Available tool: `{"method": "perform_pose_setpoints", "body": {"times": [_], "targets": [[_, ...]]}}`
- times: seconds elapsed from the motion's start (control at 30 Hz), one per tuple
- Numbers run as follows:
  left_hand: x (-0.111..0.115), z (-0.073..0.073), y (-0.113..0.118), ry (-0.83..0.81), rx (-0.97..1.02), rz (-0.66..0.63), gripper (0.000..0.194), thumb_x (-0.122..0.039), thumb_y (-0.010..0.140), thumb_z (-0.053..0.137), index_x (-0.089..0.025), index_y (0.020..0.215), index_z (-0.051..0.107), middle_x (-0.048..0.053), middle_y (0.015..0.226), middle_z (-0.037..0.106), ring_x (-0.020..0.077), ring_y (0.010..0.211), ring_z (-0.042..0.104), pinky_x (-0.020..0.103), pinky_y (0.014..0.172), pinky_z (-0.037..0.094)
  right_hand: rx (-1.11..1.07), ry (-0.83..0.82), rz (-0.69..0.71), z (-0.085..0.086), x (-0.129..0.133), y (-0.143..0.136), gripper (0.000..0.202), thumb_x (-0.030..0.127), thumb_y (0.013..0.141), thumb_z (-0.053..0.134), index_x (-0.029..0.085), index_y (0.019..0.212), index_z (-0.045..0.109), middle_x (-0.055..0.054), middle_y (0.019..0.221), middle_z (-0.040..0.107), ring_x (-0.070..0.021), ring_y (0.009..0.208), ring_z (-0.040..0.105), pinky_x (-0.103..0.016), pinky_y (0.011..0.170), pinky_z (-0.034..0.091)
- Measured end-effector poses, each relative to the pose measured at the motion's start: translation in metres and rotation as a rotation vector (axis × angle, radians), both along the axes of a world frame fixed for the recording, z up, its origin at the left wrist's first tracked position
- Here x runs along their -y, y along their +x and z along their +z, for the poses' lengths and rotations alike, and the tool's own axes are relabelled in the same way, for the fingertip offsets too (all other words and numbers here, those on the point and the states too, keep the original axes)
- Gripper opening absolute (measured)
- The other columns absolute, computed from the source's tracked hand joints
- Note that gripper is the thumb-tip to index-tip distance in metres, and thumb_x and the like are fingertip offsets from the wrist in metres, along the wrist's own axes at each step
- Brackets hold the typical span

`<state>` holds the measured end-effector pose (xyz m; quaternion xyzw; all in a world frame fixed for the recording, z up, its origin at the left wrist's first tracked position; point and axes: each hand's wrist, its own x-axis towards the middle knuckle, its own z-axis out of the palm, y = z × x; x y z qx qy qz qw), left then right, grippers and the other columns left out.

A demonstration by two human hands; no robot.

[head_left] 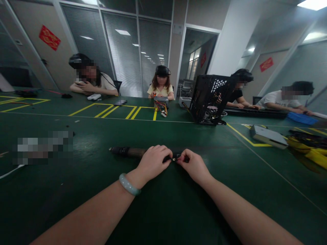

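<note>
A dark, slim electric screwdriver [135,152] lies across the green table, its metal tip to the left. My left hand [154,160], with a pale bangle [129,184] on the wrist, covers the tool's middle and has its fingers closed around a small black piece [167,159]. Opposite it, my right hand [191,163] pinches another small dark part between thumb and fingers. Between the fingertips shows a tiny bright metallic bit [174,159]. The dark shape behind my right fingers is partly hidden, so its link to the screwdriver is unclear.
A black open computer case [211,98] stands beyond my right hand. Further right are a silver box [269,136] and a yellow bundle with black cables [309,146]. A power supply [161,100] with loose wires sits before a co-worker. Several people sit around the table [102,204].
</note>
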<state>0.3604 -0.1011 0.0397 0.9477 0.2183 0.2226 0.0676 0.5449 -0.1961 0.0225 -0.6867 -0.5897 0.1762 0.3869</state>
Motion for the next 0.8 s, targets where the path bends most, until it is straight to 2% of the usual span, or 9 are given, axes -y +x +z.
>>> {"method": "perform_pose_setpoints", "body": {"times": [0.2, 0.47, 0.57, 0.67, 0.8], "targets": [[0.002, 0.002, 0.000, -0.002, 0.002, -0.026, 0.009, -0.023, 0.087, 0.060, -0.024, 0.097, 0.061, -0.001, 0.099, 0.062, 0.0190, 0.090, 0.055, 0.035, 0.078, 0.043, 0.050, 0.070, 0.041, -0.002, -0.002, -0.008, 0.013, 0.017, 0.081, 0.058, 0.022, 0.071, 0.050, 0.002, 0.079, 0.066, -0.0164, 0.076, 0.064, -0.027, 0.068, 0.045], [-0.001, -0.002, 0.001, 0.052, -0.031, -0.043, 0.009, -0.028, 0.089, 0.060, -0.024, 0.096, 0.063, 0.001, 0.101, 0.061, 0.0205, 0.092, 0.055, 0.036, 0.079, 0.042, 0.020, 0.140, 0.121, -0.001, 0.002, -0.010, 0.021, 0.016, 0.082, 0.060, 0.022, 0.069, 0.045, 0.003, 0.078, 0.064, -0.0161, 0.084, 0.066, -0.025, 0.070, 0.045], [-0.003, -0.003, 0.000, 0.056, -0.046, -0.075, 0.010, -0.030, 0.090, 0.060, -0.025, 0.097, 0.065, 0.002, 0.103, 0.062, 0.0210, 0.094, 0.055, 0.037, 0.082, 0.043, 0.092, 0.135, 0.107, 0.000, 0.002, -0.011, 0.019, 0.014, 0.082, 0.061, 0.022, 0.071, 0.047, 0.003, 0.079, 0.064, -0.0150, 0.079, 0.064, -0.025, 0.070, 0.044], [-0.004, -0.004, 0.000, 0.038, -0.032, -0.070, 0.010, -0.031, 0.090, 0.060, -0.026, 0.097, 0.066, 0.001, 0.104, 0.062, 0.0210, 0.096, 0.055, 0.038, 0.082, 0.043, 0.170, 0.081, 0.089, 0.003, 0.002, -0.012, 0.011, 0.016, 0.083, 0.063, 0.023, 0.082, 0.055, 0.003, 0.080, 0.064, -0.0148, 0.076, 0.062, -0.026, 0.070, 0.043], [-0.003, -0.005, -0.001, 0.011, -0.011, -0.048, 0.010, -0.030, 0.091, 0.059, -0.026, 0.094, 0.067, 0.000, 0.104, 0.063, 0.0208, 0.096, 0.055, 0.038, 0.082, 0.043, 0.315, 0.032, 0.072, 0.008, 0.004, -0.010, 0.008, 0.026, 0.085, 0.066, 0.024, 0.091, 0.062, 0.001, 0.083, 0.066, -0.0175, 0.080, 0.060, -0.030, 0.074, 0.042]]}}
